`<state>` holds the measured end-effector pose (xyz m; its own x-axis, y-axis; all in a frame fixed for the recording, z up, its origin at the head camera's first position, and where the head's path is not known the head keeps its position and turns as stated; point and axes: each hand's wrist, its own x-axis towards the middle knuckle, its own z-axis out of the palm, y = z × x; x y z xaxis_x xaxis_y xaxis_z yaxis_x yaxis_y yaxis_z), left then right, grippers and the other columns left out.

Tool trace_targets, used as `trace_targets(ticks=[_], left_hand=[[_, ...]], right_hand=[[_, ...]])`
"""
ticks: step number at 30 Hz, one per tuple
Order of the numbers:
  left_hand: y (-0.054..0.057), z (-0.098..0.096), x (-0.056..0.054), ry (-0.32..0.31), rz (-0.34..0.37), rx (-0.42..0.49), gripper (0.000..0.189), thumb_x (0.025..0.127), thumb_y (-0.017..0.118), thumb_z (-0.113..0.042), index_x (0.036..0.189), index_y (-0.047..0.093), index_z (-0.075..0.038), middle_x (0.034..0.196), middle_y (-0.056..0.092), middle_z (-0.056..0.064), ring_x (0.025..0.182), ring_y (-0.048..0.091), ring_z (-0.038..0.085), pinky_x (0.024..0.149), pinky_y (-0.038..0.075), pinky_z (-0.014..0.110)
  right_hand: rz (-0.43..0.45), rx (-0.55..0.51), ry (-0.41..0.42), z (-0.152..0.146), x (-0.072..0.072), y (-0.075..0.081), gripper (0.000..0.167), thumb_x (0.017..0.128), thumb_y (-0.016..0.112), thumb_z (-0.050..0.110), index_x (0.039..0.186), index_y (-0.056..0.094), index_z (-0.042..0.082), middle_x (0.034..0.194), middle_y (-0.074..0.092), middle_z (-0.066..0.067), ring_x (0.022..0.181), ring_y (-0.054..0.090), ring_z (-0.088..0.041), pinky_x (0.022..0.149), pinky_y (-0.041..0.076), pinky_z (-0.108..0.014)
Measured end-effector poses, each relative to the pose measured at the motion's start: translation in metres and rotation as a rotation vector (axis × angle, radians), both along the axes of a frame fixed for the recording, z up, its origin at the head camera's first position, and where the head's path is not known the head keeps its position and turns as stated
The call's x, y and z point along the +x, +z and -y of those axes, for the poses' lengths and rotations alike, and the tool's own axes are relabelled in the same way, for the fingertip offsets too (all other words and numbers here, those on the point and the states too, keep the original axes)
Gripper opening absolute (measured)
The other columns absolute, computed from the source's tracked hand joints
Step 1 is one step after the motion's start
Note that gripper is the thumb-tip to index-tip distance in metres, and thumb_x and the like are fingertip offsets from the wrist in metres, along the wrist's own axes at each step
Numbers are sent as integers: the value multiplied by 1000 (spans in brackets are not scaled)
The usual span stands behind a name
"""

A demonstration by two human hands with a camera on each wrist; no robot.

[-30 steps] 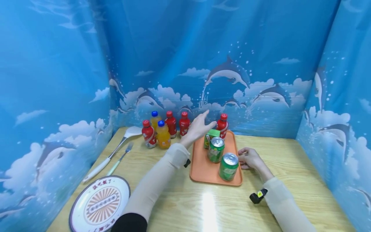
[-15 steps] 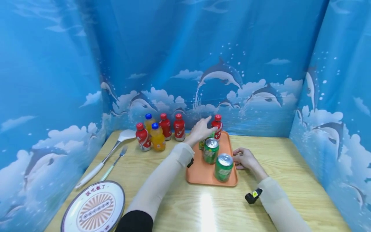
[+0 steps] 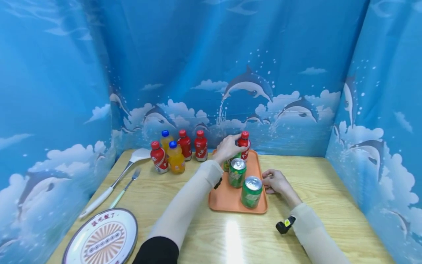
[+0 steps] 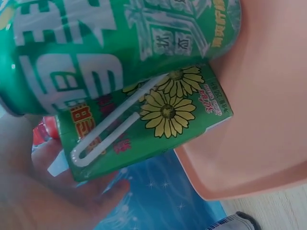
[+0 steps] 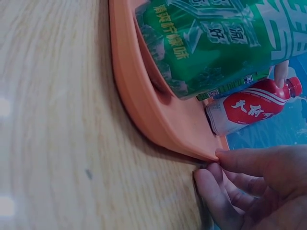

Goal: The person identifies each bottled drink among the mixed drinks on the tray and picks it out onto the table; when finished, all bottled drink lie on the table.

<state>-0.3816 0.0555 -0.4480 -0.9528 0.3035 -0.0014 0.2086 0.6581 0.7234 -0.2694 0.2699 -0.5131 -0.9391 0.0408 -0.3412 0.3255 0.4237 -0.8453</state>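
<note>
My left hand (image 3: 228, 148) reaches over a green juice box (image 4: 158, 120) with a white straw and takes hold of a red bottle (image 3: 244, 143) at the tray's far end. Its thumb lies across the bottle's upper part; the other fingers are partly hidden. Two green cans, a nearer can (image 3: 252, 192) and a farther can (image 3: 237, 172), stand upright on the orange tray (image 3: 219, 203). On the tray's right side, my right hand (image 3: 277, 181) pinches the rim, as the right wrist view shows with thumb and fingers (image 5: 240, 160) on the edge.
Left of the tray stand red bottles (image 3: 201, 146) and yellow-orange bottles (image 3: 176, 159) with blue caps. Farther left lie a white-handled spatula (image 3: 108, 190), a fork (image 3: 126, 187) and a round plate (image 3: 102, 238). A blue dolphin-print curtain (image 3: 197, 73) closes the back and sides.
My left hand has lowered from above the juice box to the red bottle, and its thumb now lies on it. The right hand stays at the tray's rim. The head view has shifted slightly.
</note>
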Motion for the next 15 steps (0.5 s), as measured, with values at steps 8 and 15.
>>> trace_targets(ticks=[8,15], left_hand=[[-2,-7,-1,56,-112,-148,74,94,76,-54,158,48,-29,145,64,0,130,62,23,103,57,50],[-2,-17,-2,95,-194,-289,75,91,80,-53,155,52,-26,136,67,0,118,63,23,93,59,45]], right_hand=[[24,14,-26,1,-4,-1,34,99,65,3,131,55,-3,92,66,-8,77,65,-15,63,63,-31],[21,3,-15,0,-5,-3,34,99,65,4,131,55,-3,90,66,-7,75,64,-14,63,63,-32]])
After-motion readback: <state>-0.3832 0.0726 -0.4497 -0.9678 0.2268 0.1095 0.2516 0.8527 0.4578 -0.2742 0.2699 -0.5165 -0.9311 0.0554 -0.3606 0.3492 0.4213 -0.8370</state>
